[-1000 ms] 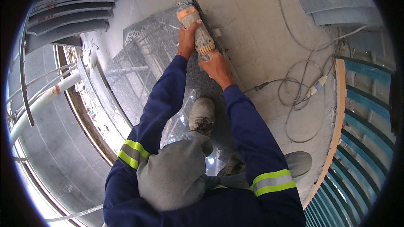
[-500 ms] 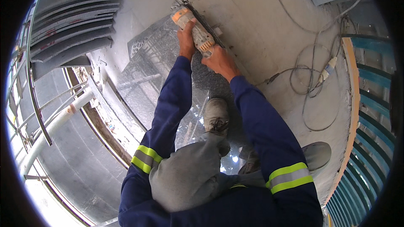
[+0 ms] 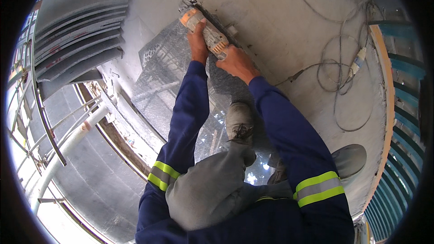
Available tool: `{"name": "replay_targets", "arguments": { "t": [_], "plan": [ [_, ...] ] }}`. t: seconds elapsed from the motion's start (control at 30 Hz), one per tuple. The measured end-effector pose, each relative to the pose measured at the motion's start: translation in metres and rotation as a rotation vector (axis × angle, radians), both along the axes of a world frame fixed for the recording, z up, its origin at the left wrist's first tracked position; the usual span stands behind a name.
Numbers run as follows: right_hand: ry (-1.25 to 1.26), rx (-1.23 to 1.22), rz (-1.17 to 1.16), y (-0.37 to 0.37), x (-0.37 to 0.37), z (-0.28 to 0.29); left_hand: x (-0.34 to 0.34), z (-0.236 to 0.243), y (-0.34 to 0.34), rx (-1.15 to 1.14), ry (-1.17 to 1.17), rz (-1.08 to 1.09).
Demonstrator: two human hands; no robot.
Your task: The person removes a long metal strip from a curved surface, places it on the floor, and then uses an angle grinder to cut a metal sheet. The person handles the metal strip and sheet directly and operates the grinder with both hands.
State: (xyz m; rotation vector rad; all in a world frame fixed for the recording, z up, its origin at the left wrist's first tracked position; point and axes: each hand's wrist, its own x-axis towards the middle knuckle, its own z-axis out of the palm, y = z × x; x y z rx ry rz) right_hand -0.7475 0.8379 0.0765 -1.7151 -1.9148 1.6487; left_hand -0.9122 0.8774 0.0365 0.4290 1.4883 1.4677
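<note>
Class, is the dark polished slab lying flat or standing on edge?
Lying flat: the slab faces upward, with a boot resting on it.

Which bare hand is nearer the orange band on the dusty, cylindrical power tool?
The left hand: it grips the dusty power tool just behind that orange band, whereas the right hand holds it farther back, past the orange slotted section.

One left hand (image 3: 197,46) and one right hand (image 3: 237,63) are counted on one power tool (image 3: 212,36). Beneath the grip, one polished dark slab (image 3: 158,88) is seen. Nearer the body than the grip, two sleeves (image 3: 191,101) are shown, with one reflective band (image 3: 163,175) around each. Right of the grip, one pale connector (image 3: 356,64) is found; farther right, teal slats (image 3: 409,93) cannot be surely counted.
</note>
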Motion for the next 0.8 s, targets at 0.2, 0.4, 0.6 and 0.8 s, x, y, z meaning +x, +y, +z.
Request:
{"name": "replay_targets", "arguments": {
  "t": [0.2,0.4,0.6,0.8],
  "plan": [
    [0.027,0.012,-0.012,-0.009,0.011,0.017,0.012,0.009,-0.011,0.003,-0.001,0.017],
    [0.035,0.031,-0.028,-0.012,0.012,0.008,0.016,0.011,-0.013,0.003,-0.005,0.019],
    [-0.009,0.015,-0.032,-0.012,0.008,0.001,0.013,0.01,-0.013,-0.008,0.011,-0.014],
    [0.02,-0.029,-0.032,-0.008,0.005,-0.005,0.009,0.004,-0.007,-0.019,0.0,-0.008]
  ]
}}
